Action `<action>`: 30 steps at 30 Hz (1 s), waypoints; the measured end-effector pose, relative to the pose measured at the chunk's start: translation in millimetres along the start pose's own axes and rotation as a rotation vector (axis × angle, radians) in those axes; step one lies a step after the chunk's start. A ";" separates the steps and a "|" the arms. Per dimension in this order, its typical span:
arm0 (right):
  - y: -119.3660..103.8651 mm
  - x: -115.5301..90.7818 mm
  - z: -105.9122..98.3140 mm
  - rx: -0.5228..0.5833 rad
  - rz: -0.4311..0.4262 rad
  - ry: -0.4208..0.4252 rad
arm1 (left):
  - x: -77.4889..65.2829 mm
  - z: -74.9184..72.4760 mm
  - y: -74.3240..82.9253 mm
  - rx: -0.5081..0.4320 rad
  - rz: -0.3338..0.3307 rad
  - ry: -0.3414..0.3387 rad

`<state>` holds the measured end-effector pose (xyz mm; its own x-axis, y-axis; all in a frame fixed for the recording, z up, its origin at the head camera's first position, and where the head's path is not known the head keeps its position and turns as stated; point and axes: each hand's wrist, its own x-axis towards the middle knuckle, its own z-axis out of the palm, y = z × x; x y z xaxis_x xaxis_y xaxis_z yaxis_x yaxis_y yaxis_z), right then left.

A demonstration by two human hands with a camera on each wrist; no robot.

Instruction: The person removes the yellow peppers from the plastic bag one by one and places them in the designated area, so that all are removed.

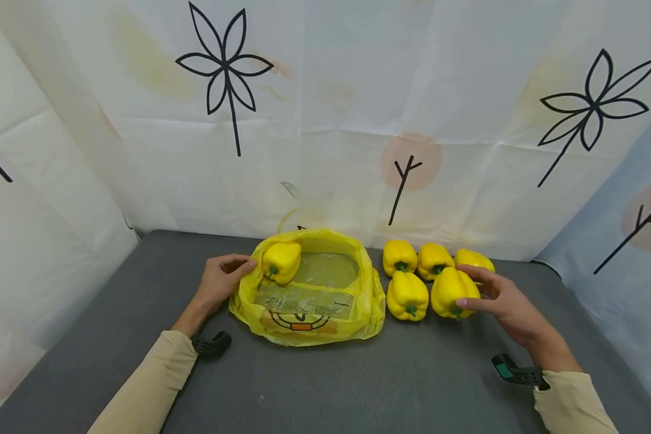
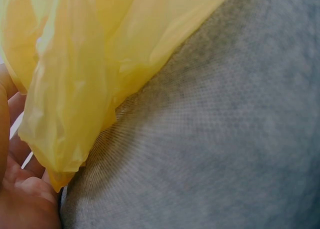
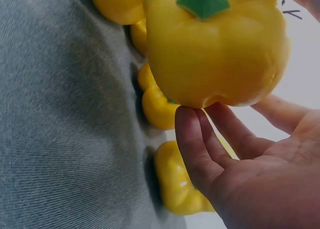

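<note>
A yellow plastic bag point(image 1: 304, 337) lies on the table with its mouth spread wide. Inside, against its left side, is one yellow bell pepper point(image 1: 282, 263) with a green stem. My left hand point(image 1: 219, 280) pinches the bag's left rim; in the left wrist view the bag's folds point(image 2: 70, 99) hide part of the fingers. To the right of the bag, my right hand point(image 1: 501, 301) holds another yellow bell pepper point(image 1: 451, 292), thumb in front and fingers at its far side. In the right wrist view, fingertips point(image 3: 189, 121) touch this bell pepper point(image 3: 215, 59).
Several more yellow bell peppers stand close together right of the bag: one bell pepper point(image 1: 407, 295) in front, a row point(image 1: 399, 256) behind it. A white printed cloth point(image 1: 331, 120) hangs behind the dark grey table point(image 1: 325, 392). Other cloth walls stand left and right.
</note>
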<state>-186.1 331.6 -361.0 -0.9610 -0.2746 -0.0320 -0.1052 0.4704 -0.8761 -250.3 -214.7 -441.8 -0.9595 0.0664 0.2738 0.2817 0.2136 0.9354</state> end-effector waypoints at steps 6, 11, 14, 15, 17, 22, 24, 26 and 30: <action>5.1 2.5 1.5 -0.005 0.022 -0.020 | -0.4 -0.2 -0.4 0.000 0.000 0.002; 7.4 4.4 3.4 -0.023 0.034 -0.019 | -0.9 -0.2 -0.7 -0.006 -0.001 0.005; 8.8 5.1 4.0 -0.021 0.042 -0.022 | -0.7 -0.1 -0.7 -0.012 -0.003 0.007; 9.2 5.4 4.2 -0.020 0.045 -0.022 | -0.6 -0.1 -0.7 -0.013 -0.005 0.007; 9.9 6.0 4.9 -0.020 0.051 -0.023 | -0.6 -0.2 -0.9 -0.013 -0.005 0.005; 11.4 7.7 6.9 -0.028 0.063 -0.014 | -0.1 -0.1 -0.9 -0.012 -0.002 0.004; 12.0 8.2 7.6 -0.031 0.070 -0.011 | 0.1 0.0 -0.6 -0.013 0.000 0.002; 12.3 8.6 8.3 -0.034 0.077 -0.009 | 0.1 -0.1 -0.5 -0.012 0.005 -0.002; 12.0 8.7 9.5 -0.028 0.084 -0.007 | 0.0 -0.2 0.0 -0.014 0.009 -0.005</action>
<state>-193.3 326.9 -376.4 -0.9651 -0.2388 -0.1079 -0.0317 0.5151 -0.8565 -250.2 -214.9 -441.7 -0.9568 0.0737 0.2814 0.2906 0.1994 0.9358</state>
